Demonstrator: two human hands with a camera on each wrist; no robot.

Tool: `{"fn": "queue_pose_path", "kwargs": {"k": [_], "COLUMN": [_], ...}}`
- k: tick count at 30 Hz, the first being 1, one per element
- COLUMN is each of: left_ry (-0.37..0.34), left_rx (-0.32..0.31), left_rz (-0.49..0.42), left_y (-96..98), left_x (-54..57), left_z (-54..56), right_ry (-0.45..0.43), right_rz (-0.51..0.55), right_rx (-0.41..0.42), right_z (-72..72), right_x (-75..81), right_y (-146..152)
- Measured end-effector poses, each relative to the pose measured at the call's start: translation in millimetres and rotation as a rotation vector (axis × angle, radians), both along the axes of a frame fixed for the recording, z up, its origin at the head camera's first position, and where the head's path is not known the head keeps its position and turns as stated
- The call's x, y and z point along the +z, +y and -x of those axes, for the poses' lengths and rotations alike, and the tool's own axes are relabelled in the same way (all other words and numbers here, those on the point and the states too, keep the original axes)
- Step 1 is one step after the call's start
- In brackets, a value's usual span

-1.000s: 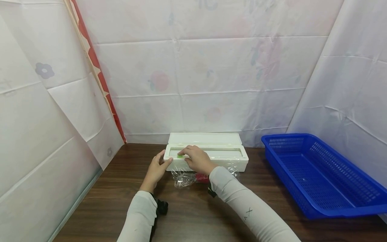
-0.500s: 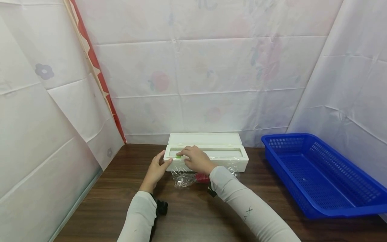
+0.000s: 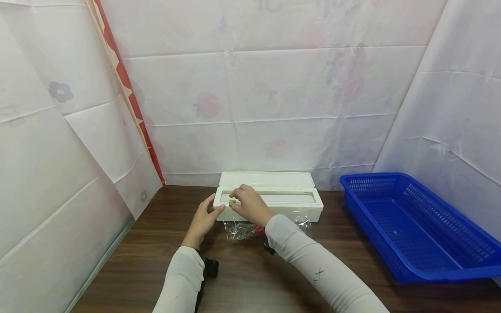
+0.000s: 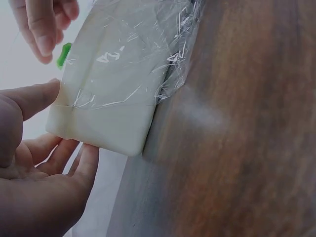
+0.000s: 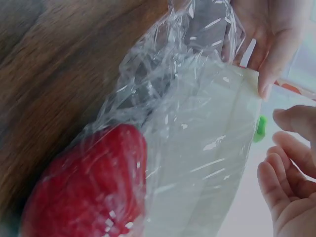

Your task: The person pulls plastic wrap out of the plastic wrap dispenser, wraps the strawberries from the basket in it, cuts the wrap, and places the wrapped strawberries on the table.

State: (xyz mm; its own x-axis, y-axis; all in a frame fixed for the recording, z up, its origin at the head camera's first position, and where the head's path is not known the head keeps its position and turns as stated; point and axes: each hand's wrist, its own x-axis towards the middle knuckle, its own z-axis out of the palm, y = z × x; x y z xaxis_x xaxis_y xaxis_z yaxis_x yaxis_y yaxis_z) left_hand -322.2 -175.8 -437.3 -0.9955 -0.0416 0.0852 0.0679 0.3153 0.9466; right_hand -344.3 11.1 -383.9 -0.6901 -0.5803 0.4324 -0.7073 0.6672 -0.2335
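A long white cling film dispenser stands on the table, its lid folded back. My left hand grips its left end, thumb on the near top edge and fingers around the end face. At that end of the near rim sits a small green slide cutter. Bent fingers of my right hand hover beside it, with a gap in both wrist views. Clear cling film hangs over the dispenser's front onto the table. Under the film lies a red, rounded, lobed object, mostly hidden by my right arm in the head view.
A large blue perforated plastic basket stands on the right of the dark wooden table. White printed sheets enclose the back and sides. A black wrist camera sits by my left forearm.
The green cutter slid slightly left along the rim. My right hand then moved a little left and its fingers came up off the cutter. My left hand kept its hold.
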Motion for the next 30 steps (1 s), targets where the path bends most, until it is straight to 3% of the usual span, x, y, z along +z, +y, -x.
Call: {"fn": "queue_pose_path", "kwargs": {"k": [7, 17, 30], "left_ry": [0.016, 0.007, -0.009], "left_rx": [-0.009, 0.005, 0.006], "left_rz": [-0.038, -0.020, -0.014], "left_y": [0.6, 0.7, -1.5], "left_x": [-0.8, 0.4, -1.2], "left_z": [0.0, -1.2, 0.8], "right_ry": [-0.043, -0.065, -0.063], "right_rz": [0.008, 0.001, -0.027], "right_rx": [-0.037, -0.068, -0.051], "right_z": [-1.6, 3.4, 5.3], "right_x": [1.9, -3.2, -6.4], "right_y": [-6, -7, -12]}}
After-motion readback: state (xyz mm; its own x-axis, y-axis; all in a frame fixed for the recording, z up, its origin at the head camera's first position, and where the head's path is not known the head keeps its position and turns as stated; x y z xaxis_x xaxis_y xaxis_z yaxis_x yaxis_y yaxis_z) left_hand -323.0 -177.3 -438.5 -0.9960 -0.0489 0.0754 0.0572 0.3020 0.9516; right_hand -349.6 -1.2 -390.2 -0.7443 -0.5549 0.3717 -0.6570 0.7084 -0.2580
